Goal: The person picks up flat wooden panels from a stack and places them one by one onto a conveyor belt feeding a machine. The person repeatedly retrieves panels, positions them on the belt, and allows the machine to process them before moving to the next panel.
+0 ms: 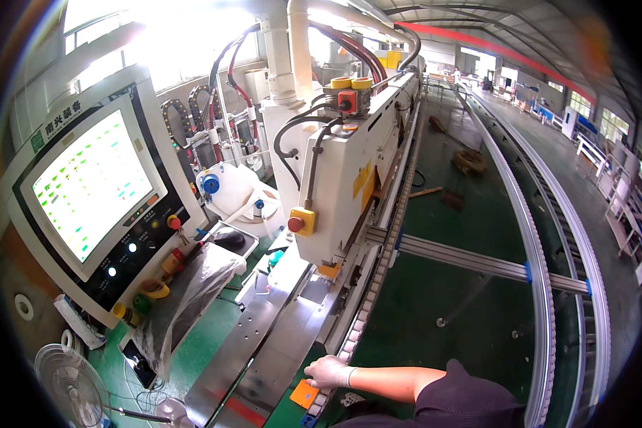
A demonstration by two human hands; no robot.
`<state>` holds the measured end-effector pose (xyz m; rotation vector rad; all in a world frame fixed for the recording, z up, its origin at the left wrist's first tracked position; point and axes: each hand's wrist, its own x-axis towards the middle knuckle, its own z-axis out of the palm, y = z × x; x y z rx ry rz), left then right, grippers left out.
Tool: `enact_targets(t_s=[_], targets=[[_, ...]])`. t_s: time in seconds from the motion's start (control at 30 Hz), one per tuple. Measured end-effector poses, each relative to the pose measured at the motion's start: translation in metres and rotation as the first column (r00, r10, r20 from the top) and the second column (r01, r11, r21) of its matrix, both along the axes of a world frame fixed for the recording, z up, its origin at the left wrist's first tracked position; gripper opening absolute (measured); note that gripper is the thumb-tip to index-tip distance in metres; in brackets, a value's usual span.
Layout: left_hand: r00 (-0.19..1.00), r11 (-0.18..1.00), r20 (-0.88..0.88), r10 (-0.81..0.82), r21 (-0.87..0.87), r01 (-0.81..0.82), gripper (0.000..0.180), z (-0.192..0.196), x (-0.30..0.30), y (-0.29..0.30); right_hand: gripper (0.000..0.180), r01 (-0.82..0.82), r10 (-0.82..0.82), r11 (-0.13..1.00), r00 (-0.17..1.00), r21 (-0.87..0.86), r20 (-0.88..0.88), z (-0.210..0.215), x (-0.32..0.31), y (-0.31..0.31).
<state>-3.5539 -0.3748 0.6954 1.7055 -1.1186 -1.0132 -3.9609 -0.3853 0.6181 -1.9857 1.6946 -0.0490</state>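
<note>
Nearest us, our dark sleeve (471, 403) and bare forearm come in from the lower edge and reach left across the frame to the gloved hand (329, 372); we take it for the right hand, though the angle leaves some doubt. Its fingers (319, 369) lie flat and loosely curled, palm down, on the segmented conveyor track (378, 285) at the infeed end of the machine; they close on nothing that we can see. Our left hand is not in view. Just below the hand, touching the track's edge, sits a small orange block (305, 393), and left of it the bare steel infeed plate (264, 342) runs up toward the white machine housing (339, 192). Judgement: with a hand resting on a chain track, we should keep the palm flat and fingertips clear of the gaps between pads, and stay well short of the housing mouth. A yellow box with a red stop button (299, 222) hangs on the housing, within reach up the track. Farther left stand the control panel with its lit screen (93, 187) and a plastic-wrapped keyboard shelf (192, 285). Beyond, a long curved roller rail (542, 271) sweeps over the green floor (442, 299) into the hall.
</note>
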Motion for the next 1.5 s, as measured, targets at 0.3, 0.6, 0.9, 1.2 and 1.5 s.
enact_targets(t_s=[0.3,0.6,0.9,1.2,1.5], targets=[[0.924,0.93,-0.126,0.361,-0.02,-0.366,0.058,-0.016,0.072,0.044,0.043,0.041,-0.041,0.999,0.999,-0.018,-0.022,-0.007,-0.006,-0.005],[0.26,0.26,-0.395,0.881,-0.056,-0.964,0.059,-0.093,0.24,0.368,0.043,0.118,-0.118,0.993,0.989,-0.015,-0.093,-0.038,0.025,-0.021],[0.389,0.56,-0.54,0.746,0.193,-0.806,0.055,-0.064,0.045,0.326,0.033,-0.423,0.097,0.841,0.731,0.338,0.676,-0.011,0.176,0.011],[0.206,0.819,-0.896,0.392,0.239,-0.522,0.056,-0.082,-0.018,0.256,0.049,-0.718,-0.329,0.163,0.607,0.676,0.724,-0.006,0.292,0.057],[-0.054,0.392,-0.94,0.338,0.193,-0.9,0.06,-0.075,0.131,0.308,0.052,-0.613,-0.241,0.581,0.499,0.536,0.833,0.033,0.146,0.027]])
